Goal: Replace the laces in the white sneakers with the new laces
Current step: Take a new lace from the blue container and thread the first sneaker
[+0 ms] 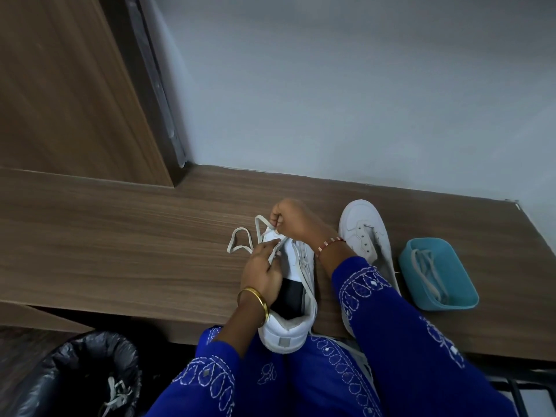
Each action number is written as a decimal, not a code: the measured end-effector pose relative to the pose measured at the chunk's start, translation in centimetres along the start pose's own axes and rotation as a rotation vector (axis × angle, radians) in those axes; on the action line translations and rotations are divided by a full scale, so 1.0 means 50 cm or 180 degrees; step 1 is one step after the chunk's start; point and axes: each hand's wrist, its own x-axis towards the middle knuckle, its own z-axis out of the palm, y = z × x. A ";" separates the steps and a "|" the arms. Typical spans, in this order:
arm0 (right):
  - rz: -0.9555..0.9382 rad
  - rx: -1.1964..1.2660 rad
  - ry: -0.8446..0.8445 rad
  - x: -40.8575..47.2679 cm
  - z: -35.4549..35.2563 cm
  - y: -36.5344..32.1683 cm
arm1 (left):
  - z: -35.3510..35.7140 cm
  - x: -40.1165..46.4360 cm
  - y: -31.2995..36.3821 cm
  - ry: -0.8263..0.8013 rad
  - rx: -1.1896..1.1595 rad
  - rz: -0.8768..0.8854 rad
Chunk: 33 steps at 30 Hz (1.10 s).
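The lace is limp, flat and light, best pinched near its stiff tip. Both hands do so at the toe of the sneaker by the surface's near edge: left hand and right hand each pinching it. The sneaker looks stiff enough to brace against.

A wooden desk against a grey wall carries two white sneakers: one at the front edge, heel overhanging, the other nearer the wall. A blue tray of laces sits toward the right edge.
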 end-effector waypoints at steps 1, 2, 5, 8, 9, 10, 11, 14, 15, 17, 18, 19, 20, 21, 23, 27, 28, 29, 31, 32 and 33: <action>0.0004 -0.0019 -0.0019 0.001 0.001 -0.001 | 0.000 -0.001 0.000 0.0007 -0.0020 -0.0006; 0.0015 -0.0048 -0.0042 0.002 0.002 -0.002 | -0.001 -0.002 0.001 0.0006 -0.0027 -0.0008; 0.0043 -0.0105 -0.0044 0.004 0.003 -0.002 | -0.003 -0.004 0.004 0.0029 -0.0059 -0.0049; 0.0023 -0.0120 -0.0016 0.006 -0.005 0.002 | -0.003 -0.006 0.007 0.0103 -0.0133 -0.0110; 0.0019 -0.0151 -0.0008 0.007 -0.008 0.003 | -0.003 -0.006 0.007 0.0117 -0.0159 -0.0120; 0.0020 -0.0187 -0.0008 0.009 -0.009 0.004 | -0.003 -0.007 0.006 0.0131 -0.0176 -0.0119; 0.0025 -0.0205 -0.0022 0.011 -0.010 0.004 | -0.003 -0.007 0.006 0.0148 -0.0178 -0.0120; 0.0013 -0.0148 -0.0082 0.015 -0.007 0.002 | -0.002 -0.006 0.005 0.0201 -0.0155 -0.0117; 0.0019 -0.0100 -0.0082 0.015 -0.006 0.003 | -0.002 -0.007 0.005 0.0215 -0.0150 -0.0124; 0.0039 0.0042 -0.0009 0.010 -0.004 0.007 | -0.001 -0.008 0.005 0.0234 -0.0173 -0.0124; 0.0046 0.0167 0.0038 0.007 -0.003 0.010 | -0.002 -0.008 0.006 0.0238 -0.0179 -0.0118; 0.0060 0.0330 0.0065 0.003 -0.003 0.015 | -0.002 -0.009 0.007 0.0240 -0.0176 -0.0111; 0.0077 0.0473 0.0060 -0.001 -0.005 0.018 | -0.002 -0.009 0.009 0.0240 -0.0171 -0.0103; 0.0094 0.0552 0.0027 -0.003 -0.007 0.021 | -0.002 -0.010 0.011 0.0238 -0.0170 -0.0094; 0.0081 0.0504 -0.0065 -0.002 -0.012 0.021 | -0.001 -0.010 0.012 0.0223 -0.0176 -0.0102; 0.0032 0.0307 0.0040 0.001 -0.005 0.018 | 0.000 -0.009 0.007 0.0243 -0.0150 -0.0131; 0.0036 0.0290 0.0059 0.000 -0.002 0.021 | 0.001 -0.008 0.006 0.0239 -0.0128 -0.0128; 0.0028 0.0243 0.0029 0.001 -0.001 0.022 | 0.001 -0.007 0.005 0.0235 -0.0103 -0.0107; -0.0005 0.0036 -0.0144 0.005 -0.004 0.022 | 0.003 -0.007 0.005 0.0225 -0.0101 -0.0084; -0.0012 -0.0071 -0.0218 0.008 -0.007 0.020 | 0.002 -0.007 0.004 0.0225 -0.0124 -0.0089; -0.0016 -0.0143 -0.0263 0.011 -0.010 0.017 | 0.002 -0.008 0.003 0.0233 -0.0148 -0.0100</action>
